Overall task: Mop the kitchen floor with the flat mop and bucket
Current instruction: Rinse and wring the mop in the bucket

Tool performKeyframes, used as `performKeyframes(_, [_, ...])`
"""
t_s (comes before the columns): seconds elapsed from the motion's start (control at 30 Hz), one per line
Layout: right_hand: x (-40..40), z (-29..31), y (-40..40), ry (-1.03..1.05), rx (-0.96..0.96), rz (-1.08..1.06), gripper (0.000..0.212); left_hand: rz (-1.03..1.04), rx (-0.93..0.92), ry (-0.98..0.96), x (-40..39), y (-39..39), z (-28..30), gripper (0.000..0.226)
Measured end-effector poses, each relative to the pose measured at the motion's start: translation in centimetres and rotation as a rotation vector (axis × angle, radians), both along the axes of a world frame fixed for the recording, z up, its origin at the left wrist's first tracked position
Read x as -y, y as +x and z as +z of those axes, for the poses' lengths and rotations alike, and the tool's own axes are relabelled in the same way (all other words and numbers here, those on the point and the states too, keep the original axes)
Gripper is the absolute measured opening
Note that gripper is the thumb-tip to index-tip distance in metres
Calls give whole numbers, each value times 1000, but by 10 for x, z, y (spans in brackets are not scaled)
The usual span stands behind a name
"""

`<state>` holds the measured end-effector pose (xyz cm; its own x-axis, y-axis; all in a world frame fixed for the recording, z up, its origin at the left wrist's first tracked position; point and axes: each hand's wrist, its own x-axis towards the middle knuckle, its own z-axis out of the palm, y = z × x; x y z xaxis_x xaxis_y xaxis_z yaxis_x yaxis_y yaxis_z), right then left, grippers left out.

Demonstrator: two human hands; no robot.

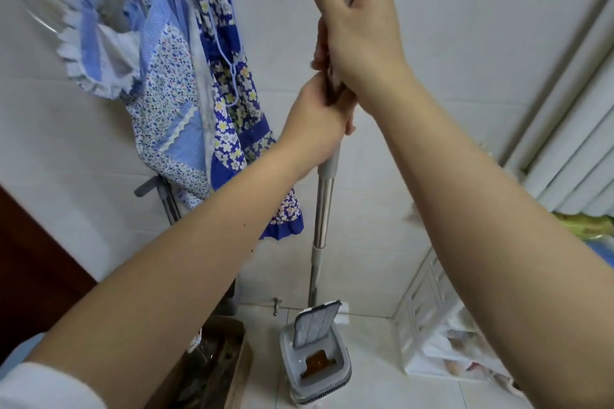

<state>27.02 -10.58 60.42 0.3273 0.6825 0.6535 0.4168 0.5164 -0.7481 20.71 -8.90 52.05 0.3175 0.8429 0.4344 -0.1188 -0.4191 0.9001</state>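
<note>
A flat mop stands upright in front of me, its steel handle point(324, 209) running from the top of the view down to the floor. My right hand point(358, 33) grips the handle high up. Just below it my left hand point(315, 119) grips the handle at a grey collar. The grey mop pad point(315, 325) is folded upright and sits in the far slot of the grey and white bucket point(314, 385) on the floor. The bucket's near slot shows brownish water.
Blue floral aprons point(186, 83) hang on the white tiled wall at left. A brown box point(216, 368) with a bottle stands left of the bucket. A clear plastic drawer unit point(438, 319) stands at right under white pipes. Pale floor tiles point(382, 368) lie around the bucket.
</note>
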Motion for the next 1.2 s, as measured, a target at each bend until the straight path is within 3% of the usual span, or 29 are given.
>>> performKeyframes(0.07, [-6,-30,5,-94,-7,-11,23,-40,-47,-52,-4,2,-29,5])
performKeyframes(0.2, [-3,-152,10,-296,-73,-40,23,15,-369,-78,0,-6,-143,34])
performKeyframes(0.37, [33,-312,13,-809,24,-37,17,-132,-703,-360,18,-21,-277,44])
performKeyframes(0.5, [35,-334,10,-920,14,-13,18,-148,-1024,-267,14,-17,-319,30])
performKeyframes(0.57, [25,-309,13,-885,55,-23,21,-124,-967,-232,6,-14,-304,21])
performKeyframes(0.67, [8,-239,18,-673,115,-84,25,-3,-649,-87,-7,-11,-242,7])
performKeyframes(0.73, [2,-179,15,-457,109,-107,24,52,-427,55,-8,-8,-184,9])
performKeyframes(0.87, [-7,-77,9,-122,86,-136,30,8,-90,-9,-14,5,-95,17])
performKeyframes(1.03, [-18,-33,10,7,39,-151,32,61,-78,43,-27,16,-56,22])
performKeyframes(1.1, [-22,-48,12,-48,10,-145,32,75,-51,55,-28,19,-75,24])
performKeyframes(1.2, [-24,-114,15,-234,5,-157,29,107,-182,79,-23,16,-138,12])
